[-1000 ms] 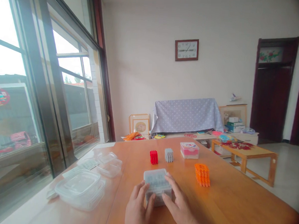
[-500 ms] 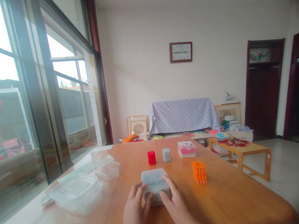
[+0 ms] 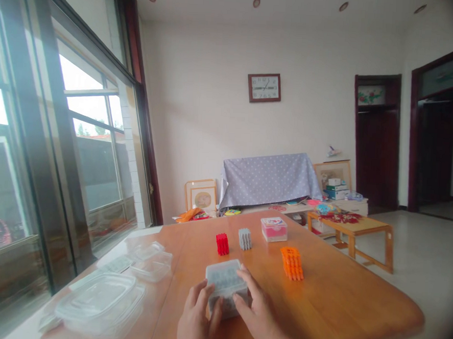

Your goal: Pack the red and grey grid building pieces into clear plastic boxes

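A small translucent plastic box (image 3: 223, 273) with a pale lid stands on the table in front of me; what lies inside is too blurred to name. My left hand (image 3: 199, 311) is closed around its left side, fingers on the lid's edge and thumb against the front. From the right, my right hand (image 3: 257, 310) grips the same box, with fingertips on the lid's right edge and thumb at the front. Beyond the box stand a red ridged block (image 3: 222, 244) and a grey ridged block (image 3: 245, 239). An orange ridged block (image 3: 292, 263) stands farther right.
A clear box with pink contents (image 3: 274, 229) sits towards the table's far end. Clear plastic containers (image 3: 98, 297) lie at left beside the window. The wooden table (image 3: 348, 305) has a rounded right corner. A low bench (image 3: 355, 226) stands beyond it.
My view has tilted up and turned slightly right, so everything appears farther left and a little lower. Both hands keep hold of the plastic box, with hardly any change in grip.
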The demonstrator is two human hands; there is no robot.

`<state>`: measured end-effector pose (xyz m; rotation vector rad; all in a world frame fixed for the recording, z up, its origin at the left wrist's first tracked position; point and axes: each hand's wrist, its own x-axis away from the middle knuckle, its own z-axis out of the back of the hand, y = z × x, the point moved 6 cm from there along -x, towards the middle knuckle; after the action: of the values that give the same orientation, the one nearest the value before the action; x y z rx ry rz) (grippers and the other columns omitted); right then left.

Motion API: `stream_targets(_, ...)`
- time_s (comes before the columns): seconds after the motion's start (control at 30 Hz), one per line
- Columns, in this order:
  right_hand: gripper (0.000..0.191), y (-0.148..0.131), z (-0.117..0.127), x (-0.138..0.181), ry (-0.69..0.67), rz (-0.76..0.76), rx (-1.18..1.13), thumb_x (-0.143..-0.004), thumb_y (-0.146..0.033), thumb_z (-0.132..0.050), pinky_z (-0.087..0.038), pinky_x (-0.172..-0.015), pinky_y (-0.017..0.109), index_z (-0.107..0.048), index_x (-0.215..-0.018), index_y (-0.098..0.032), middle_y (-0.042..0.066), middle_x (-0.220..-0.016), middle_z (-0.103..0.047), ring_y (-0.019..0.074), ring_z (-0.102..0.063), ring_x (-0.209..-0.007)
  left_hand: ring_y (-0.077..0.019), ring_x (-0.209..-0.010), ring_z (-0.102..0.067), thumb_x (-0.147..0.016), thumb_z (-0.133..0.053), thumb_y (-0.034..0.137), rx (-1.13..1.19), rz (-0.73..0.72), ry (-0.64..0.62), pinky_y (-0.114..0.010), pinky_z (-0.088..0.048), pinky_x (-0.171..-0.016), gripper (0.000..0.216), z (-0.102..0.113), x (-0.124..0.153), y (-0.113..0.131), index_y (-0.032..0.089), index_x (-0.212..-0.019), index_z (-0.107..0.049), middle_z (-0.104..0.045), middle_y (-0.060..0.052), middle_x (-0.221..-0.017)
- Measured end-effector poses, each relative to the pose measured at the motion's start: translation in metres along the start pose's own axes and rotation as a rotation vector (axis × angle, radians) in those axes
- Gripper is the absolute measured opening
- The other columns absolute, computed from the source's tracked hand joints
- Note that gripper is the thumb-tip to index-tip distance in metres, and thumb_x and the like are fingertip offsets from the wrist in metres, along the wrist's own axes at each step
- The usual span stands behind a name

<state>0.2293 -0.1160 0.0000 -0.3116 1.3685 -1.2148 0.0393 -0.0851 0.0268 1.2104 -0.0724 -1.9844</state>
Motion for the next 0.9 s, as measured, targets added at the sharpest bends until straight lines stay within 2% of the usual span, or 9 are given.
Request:
stream_targets(0.17, 0.060, 0.000, 0.002, 0.000, 0.020, 0.007, -0.004, -0.085, -0.024, -0.058, -0.034, -0.119, 0.043, -0.048, -0.144, -0.030, 0.005, -0.156, -0.043, 0.0232, -0.040, -0.144, -0.0242, -0.109, -0.066, -0.091, -0.056, 0.041, 0.063, -0.025, 0.041, -0.038, -0.060, -0.083, 0.029, -0.010, -0.001, -0.010, 0.027, -0.116, -0.059, -0.059, -0.009, -0.127)
stream_targets(0.3, 0.067, -0.001, 0.003, 0.001, 0.019, 0.011, -0.040, -0.086, -0.025, -0.058, -0.032, -0.120, 0.043, -0.039, -0.150, -0.030, 0.004, -0.157, -0.041, 0.0228, -0.037, -0.145, -0.0251, -0.109, -0.065, -0.091, -0.056, 0.041, 0.111, 0.001, 0.077, -0.041, -0.059, -0.085, 0.044, -0.009, 0.001, -0.011, 0.026, -0.132, -0.049, -0.058, -0.010, -0.125)
stream_targets(0.5, 0.070, 0.011, 0.001, 0.004, 0.033, -0.105, -0.172, -0.088, -0.031, -0.055, -0.043, -0.113, 0.043, -0.031, -0.154, -0.026, 0.008, -0.151, -0.050, 0.0246, -0.051, -0.136, -0.0229, -0.109, -0.064, -0.090, -0.058, 0.040, 0.140, 0.061, 0.014, -0.042, -0.056, -0.089, 0.057, 0.001, 0.004, -0.003, 0.022, -0.140, -0.038, -0.054, -0.013, -0.133)
stream_targets(0.6, 0.069, 0.010, 0.001, 0.004, 0.020, -0.159, -0.183, -0.086, -0.030, -0.055, -0.047, -0.108, 0.043, -0.036, -0.152, -0.025, 0.009, -0.143, -0.057, 0.0264, -0.057, -0.129, -0.0232, -0.107, -0.066, -0.091, -0.056, 0.041, 0.160, 0.152, -0.007, -0.041, -0.056, -0.087, 0.054, 0.003, 0.006, -0.006, 0.021, -0.138, -0.039, -0.060, -0.012, -0.126)
stream_targets(0.73, 0.063, -0.007, 0.001, 0.002, -0.034, -0.147, -0.210, -0.083, -0.026, -0.053, -0.051, -0.102, 0.042, -0.045, -0.146, -0.024, 0.008, -0.130, -0.067, 0.0261, -0.064, -0.118, -0.0220, -0.097, -0.070, -0.092, -0.052, 0.044, 0.212, 0.304, -0.084, -0.035, -0.056, -0.078, 0.049, 0.001, 0.008, -0.012, 0.021, -0.134, -0.042, -0.068, -0.010, -0.118)
stream_targets(0.9, 0.055, -0.024, 0.000, 0.000, -0.091, -0.121, -0.272, -0.080, -0.024, -0.051, -0.054, -0.096, 0.040, -0.054, -0.135, -0.024, 0.006, -0.118, -0.072, 0.0258, -0.068, -0.109, -0.0230, -0.096, -0.072, -0.087, -0.057, 0.042, 0.274, 0.356, -0.143, -0.031, -0.055, -0.076, 0.042, 0.000, 0.006, -0.011, 0.024, -0.124, -0.055, -0.075, -0.007, -0.105)
